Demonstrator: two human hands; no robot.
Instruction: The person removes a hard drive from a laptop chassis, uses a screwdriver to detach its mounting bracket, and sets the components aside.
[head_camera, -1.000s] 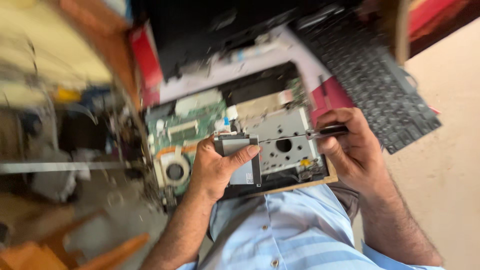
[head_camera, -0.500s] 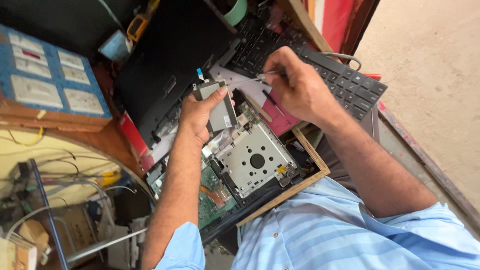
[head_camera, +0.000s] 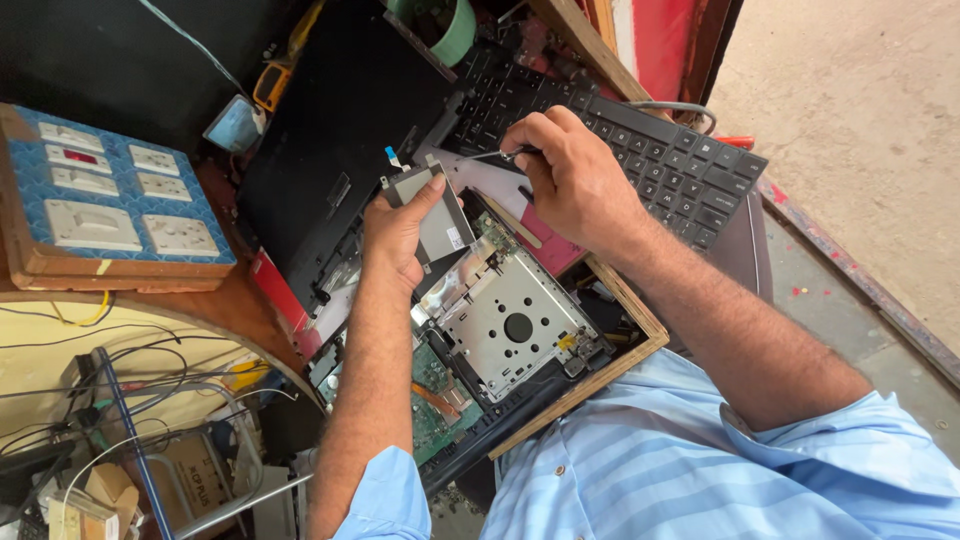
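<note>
My left hand (head_camera: 398, 232) grips a flat grey laptop drive (head_camera: 432, 212) with a short ribbon tab, held up above the opened laptop. My right hand (head_camera: 570, 180) holds a thin screwdriver (head_camera: 492, 155), its tip pointing left toward the drive's upper edge. Below both hands lies the opened laptop base (head_camera: 470, 370) with a silver perforated metal drive cage (head_camera: 505, 325) and a green circuit board (head_camera: 435, 395). The laptop rests on my lap, over a wooden frame (head_camera: 625, 315).
A black keyboard (head_camera: 640, 150) lies beyond my right hand. A black laptop cover (head_camera: 340, 150) sits at the top centre. A blue switchboard panel with white switches (head_camera: 110, 195) is on the left. Tangled wires and boxes (head_camera: 120, 450) fill the lower left. A green tape roll (head_camera: 445, 25) sits at the top.
The view has swung and steadied over the second. My left hand lifted the drive off the laptop base and up. My right hand moved up with the screwdriver toward the drive.
</note>
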